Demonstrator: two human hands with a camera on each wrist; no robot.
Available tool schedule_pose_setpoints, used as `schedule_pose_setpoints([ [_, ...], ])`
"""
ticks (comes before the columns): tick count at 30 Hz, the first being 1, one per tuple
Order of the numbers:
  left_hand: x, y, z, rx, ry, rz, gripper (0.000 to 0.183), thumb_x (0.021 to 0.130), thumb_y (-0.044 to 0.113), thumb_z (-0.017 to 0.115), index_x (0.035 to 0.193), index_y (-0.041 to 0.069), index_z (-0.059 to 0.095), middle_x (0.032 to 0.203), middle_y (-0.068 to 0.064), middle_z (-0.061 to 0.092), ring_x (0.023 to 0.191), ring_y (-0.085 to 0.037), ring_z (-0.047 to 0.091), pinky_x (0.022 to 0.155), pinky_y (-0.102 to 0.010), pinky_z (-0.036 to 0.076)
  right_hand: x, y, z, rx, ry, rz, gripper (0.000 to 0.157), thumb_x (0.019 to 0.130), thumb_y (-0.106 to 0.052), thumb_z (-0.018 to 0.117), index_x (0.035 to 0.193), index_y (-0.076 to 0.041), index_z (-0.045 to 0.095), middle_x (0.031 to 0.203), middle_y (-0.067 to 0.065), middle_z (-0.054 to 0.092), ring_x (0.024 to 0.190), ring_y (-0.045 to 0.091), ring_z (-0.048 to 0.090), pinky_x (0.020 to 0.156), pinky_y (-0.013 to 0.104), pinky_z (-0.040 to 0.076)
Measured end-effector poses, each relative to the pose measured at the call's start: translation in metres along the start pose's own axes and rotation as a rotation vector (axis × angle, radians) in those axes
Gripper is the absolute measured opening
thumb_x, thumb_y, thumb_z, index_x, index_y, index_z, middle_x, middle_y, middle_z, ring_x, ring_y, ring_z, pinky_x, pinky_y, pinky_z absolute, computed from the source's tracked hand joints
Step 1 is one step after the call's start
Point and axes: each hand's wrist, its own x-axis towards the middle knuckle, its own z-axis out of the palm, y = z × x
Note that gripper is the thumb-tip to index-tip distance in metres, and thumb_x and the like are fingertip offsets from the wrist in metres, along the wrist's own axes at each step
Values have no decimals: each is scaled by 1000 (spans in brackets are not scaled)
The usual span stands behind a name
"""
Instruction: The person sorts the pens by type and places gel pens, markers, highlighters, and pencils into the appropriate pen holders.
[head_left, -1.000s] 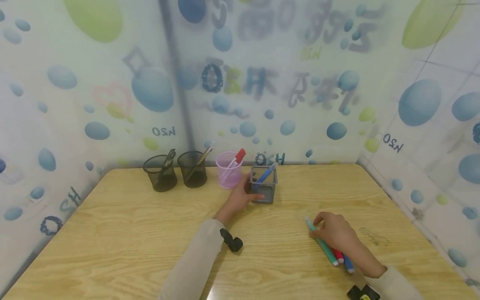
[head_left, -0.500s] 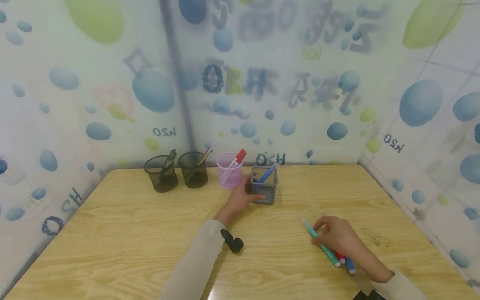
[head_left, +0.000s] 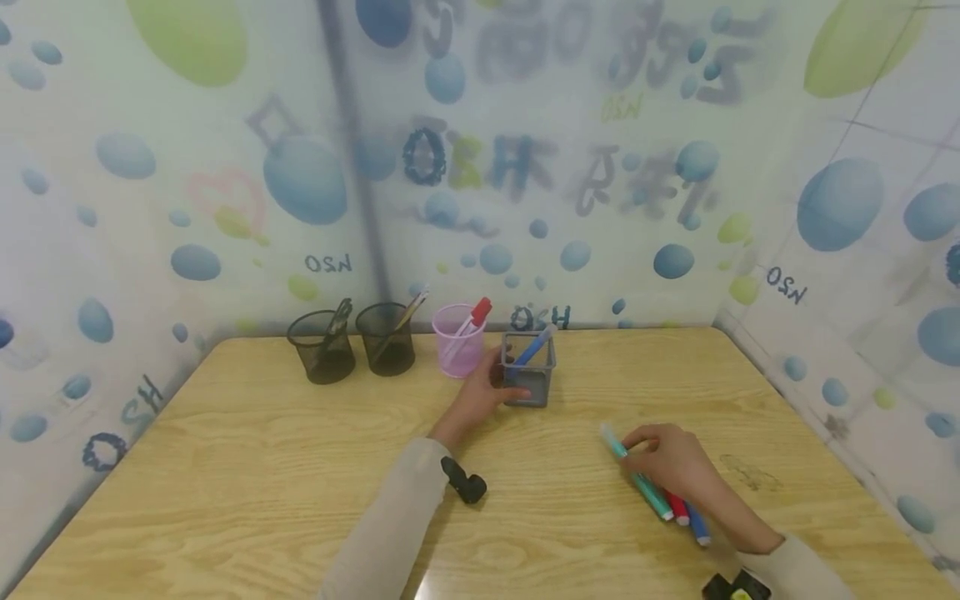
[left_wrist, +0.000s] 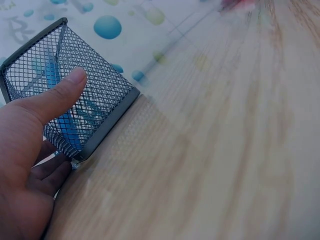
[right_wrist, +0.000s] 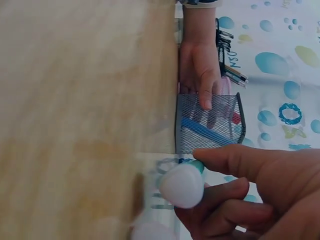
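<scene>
In the head view my left hand (head_left: 480, 392) grips the square grey mesh pen holder (head_left: 529, 390) by its left side. The left wrist view has the thumb along one mesh wall and the other fingers low behind the holder. A blue marker (head_left: 534, 346) leans inside it. My right hand (head_left: 671, 458) pinches a green marker (head_left: 654, 497) between thumb and fingers, its pale tip tilted toward the holder. Beneath that hand lie a red marker (head_left: 677, 507) and another blue marker (head_left: 698, 528). The right wrist view shows the green marker's white end (right_wrist: 183, 186) close up.
Left of the holder stand a pink mesh cup (head_left: 459, 354) with a red-capped marker and two black mesh cups, one with pencils (head_left: 390, 354), one with dark pens (head_left: 324, 358). A patterned wall sheet (head_left: 480, 208) rises behind the wooden table (head_left: 300, 475).
My right hand has shifted slightly with the green marker, which now sits a little farther up and left, apart from the red one. The left hand and pen holder have stayed put.
</scene>
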Motion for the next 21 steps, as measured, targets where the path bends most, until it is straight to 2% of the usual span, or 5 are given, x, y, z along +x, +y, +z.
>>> schedule_pose_setpoints([
  [4,-2,3,0,5,8,4,81,80,12,78,146,1,31,137,-22,46,125,-35,45,106,-43,37,2,-8,-3,49,22,2,28,82,-20,75,106,-6,70,89,9,70,69,17,61,55,32,49],
  [9,-2,2,1,-1,-3,6,83,80,14,78,146,0,31,138,-22,45,126,-36,44,106,-44,36,9,-19,-6,117,36,-24,31,86,-23,70,112,-5,65,89,9,68,67,20,56,56,32,47],
  [16,0,-1,0,-9,-15,1,83,80,13,78,147,1,31,138,-23,44,128,-36,43,107,-43,35,24,-33,-14,317,89,-50,33,91,-21,64,117,-1,57,90,12,65,72,21,57,62,33,51],
  [18,1,-3,0,0,-9,7,82,80,12,78,146,2,31,138,-23,45,127,-37,43,106,-44,35,29,-40,-18,373,114,-46,33,92,-19,64,117,0,56,89,10,65,71,20,57,61,31,51],
  [21,7,-16,2,0,3,8,85,79,14,80,147,3,31,138,-20,45,127,-35,44,106,-44,35,36,-52,-24,437,158,-51,32,92,-18,63,115,3,54,83,3,64,67,17,57,57,28,48],
])
